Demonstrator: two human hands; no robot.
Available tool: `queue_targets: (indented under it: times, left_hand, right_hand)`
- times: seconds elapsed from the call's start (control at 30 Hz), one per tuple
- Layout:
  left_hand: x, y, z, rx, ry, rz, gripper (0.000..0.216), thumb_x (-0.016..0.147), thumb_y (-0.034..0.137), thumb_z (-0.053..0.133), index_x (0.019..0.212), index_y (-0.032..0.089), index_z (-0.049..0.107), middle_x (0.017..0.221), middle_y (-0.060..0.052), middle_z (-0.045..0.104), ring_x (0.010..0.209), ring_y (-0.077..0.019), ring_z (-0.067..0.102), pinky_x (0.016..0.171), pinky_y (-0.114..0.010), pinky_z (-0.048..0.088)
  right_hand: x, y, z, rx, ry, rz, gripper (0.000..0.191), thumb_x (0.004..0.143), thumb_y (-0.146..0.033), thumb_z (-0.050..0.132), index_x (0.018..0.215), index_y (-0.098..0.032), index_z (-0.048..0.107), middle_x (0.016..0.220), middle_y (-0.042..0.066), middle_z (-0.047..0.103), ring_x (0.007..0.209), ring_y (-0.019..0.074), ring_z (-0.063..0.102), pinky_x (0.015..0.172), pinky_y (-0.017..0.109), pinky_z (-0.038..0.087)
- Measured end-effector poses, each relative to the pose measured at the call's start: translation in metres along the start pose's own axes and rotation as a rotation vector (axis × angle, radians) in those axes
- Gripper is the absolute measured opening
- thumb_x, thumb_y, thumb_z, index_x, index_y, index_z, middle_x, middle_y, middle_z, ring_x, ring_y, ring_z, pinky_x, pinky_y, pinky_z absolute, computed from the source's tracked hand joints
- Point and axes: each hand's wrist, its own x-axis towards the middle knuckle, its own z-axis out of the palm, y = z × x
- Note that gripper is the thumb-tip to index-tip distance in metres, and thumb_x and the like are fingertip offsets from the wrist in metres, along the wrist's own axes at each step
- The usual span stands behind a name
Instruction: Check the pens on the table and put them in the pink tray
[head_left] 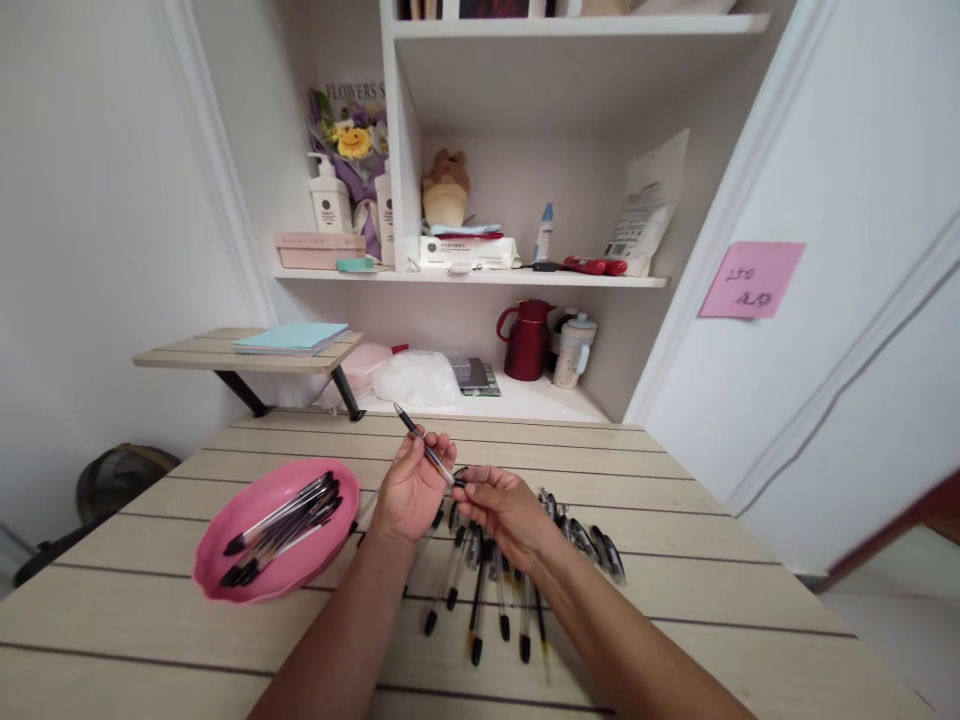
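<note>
A slim clear-barrelled pen (407, 420) with a dark grip is held up over the table, its pointed tip aimed away to the upper left. My left hand (409, 492) grips it around the middle between thumb and fingers. At the black rear end of the same pen, my right hand (504, 508) has thumb and fingertips pinched together. Below and between my hands lie several clear pen barrels (502, 595) with black ends, partly hidden by my right hand and forearm. Black pen caps (592, 545) are heaped to the right of my right hand.
Left of my left hand, a pink oval bowl (217, 530) holds several pens (289, 525). A small raised stand (195, 350) carries light-blue paper (292, 337) at the back left. Beyond the slatted table (675, 590) are shelves with a red jug (527, 340) and a cup (574, 352).
</note>
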Motion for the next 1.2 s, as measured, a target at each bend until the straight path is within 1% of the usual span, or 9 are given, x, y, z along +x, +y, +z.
queue_targets:
  times: [0.13,0.27,0.47,0.6,0.7,0.83,0.97,1.13,1.2]
  left_hand:
    - [0.000,-0.009,0.008,0.014,-0.011,-0.002,0.011,0.076,0.010,0.052,0.080,0.018,0.059,0.072,0.001,0.064,0.078,-0.0106,0.061,0.087,-0.031,0.042]
    - [0.000,-0.011,0.010,0.037,-0.031,0.017,0.012,0.075,0.008,0.054,0.079,0.018,0.059,0.073,0.001,0.064,0.079,-0.0109,0.061,0.087,-0.031,0.042]
    - [-0.002,-0.011,0.016,0.055,-0.037,0.079,0.014,0.071,0.006,0.057,0.078,0.018,0.058,0.071,0.002,0.064,0.078,-0.0101,0.061,0.088,-0.030,0.041]
    - [-0.003,-0.011,0.019,0.069,-0.048,0.102,0.016,0.068,0.006,0.060,0.078,0.019,0.058,0.070,0.003,0.063,0.075,-0.0095,0.061,0.090,-0.031,0.040]
    - [-0.005,-0.011,0.021,0.107,-0.047,0.104,0.017,0.068,0.007,0.062,0.077,0.020,0.058,0.070,0.003,0.064,0.074,-0.0097,0.061,0.090,-0.032,0.040]
    - [-0.008,-0.012,0.022,0.127,-0.023,0.121,0.017,0.068,0.007,0.062,0.078,0.020,0.057,0.070,0.004,0.064,0.074,-0.0096,0.062,0.090,-0.032,0.040]
    - [-0.009,-0.010,0.022,0.139,0.018,0.114,0.016,0.070,0.006,0.060,0.079,0.019,0.056,0.070,0.003,0.064,0.073,-0.0093,0.062,0.087,-0.031,0.042]
    - [-0.006,-0.007,0.022,0.105,0.050,0.130,0.013,0.073,0.005,0.055,0.076,0.017,0.056,0.070,0.002,0.064,0.075,-0.0098,0.062,0.088,-0.032,0.042]
    - [-0.006,-0.007,0.022,0.088,0.066,0.132,0.013,0.073,0.004,0.054,0.075,0.017,0.056,0.069,0.002,0.064,0.075,-0.0098,0.062,0.088,-0.032,0.042]
  right_hand:
    - [-0.010,-0.005,0.002,0.082,0.047,-0.031,0.024,0.052,-0.013,0.073,0.072,-0.012,0.060,0.062,0.001,0.063,0.063,0.0117,0.063,0.058,0.019,0.051]
    - [-0.014,-0.006,0.002,0.139,0.063,-0.042,0.026,0.051,-0.013,0.074,0.072,-0.012,0.059,0.062,0.001,0.063,0.061,0.0109,0.062,0.057,0.019,0.051]
    - [-0.014,-0.008,0.005,0.081,0.109,-0.102,0.030,0.050,-0.020,0.075,0.074,-0.013,0.059,0.060,0.000,0.062,0.056,0.0100,0.061,0.049,0.017,0.047]
    - [-0.016,-0.010,0.008,-0.002,0.137,-0.182,0.033,0.050,-0.023,0.074,0.076,-0.013,0.058,0.059,0.000,0.061,0.055,0.0102,0.060,0.050,0.018,0.046]
    - [-0.017,-0.009,0.011,-0.094,0.142,-0.259,0.031,0.053,-0.024,0.072,0.079,-0.013,0.058,0.058,-0.002,0.059,0.053,0.0103,0.058,0.050,0.020,0.045]
    - [-0.019,-0.003,0.012,-0.233,0.120,-0.375,0.028,0.063,-0.025,0.063,0.088,-0.016,0.056,0.064,-0.003,0.056,0.055,0.0102,0.057,0.052,0.022,0.045]
    - [-0.021,0.001,0.009,-0.487,0.089,-0.492,0.026,0.071,-0.022,0.054,0.096,-0.018,0.054,0.069,-0.002,0.056,0.058,0.0102,0.057,0.058,0.024,0.046]
    - [-0.023,-0.003,0.005,-0.836,0.093,-0.577,0.040,0.066,-0.020,0.059,0.103,-0.019,0.047,0.071,-0.002,0.057,0.057,0.0102,0.055,0.056,0.022,0.044]
    - [-0.024,-0.004,0.004,-0.976,0.125,-0.623,0.037,0.067,-0.021,0.059,0.101,-0.019,0.047,0.070,-0.001,0.057,0.057,0.0106,0.055,0.057,0.023,0.043]
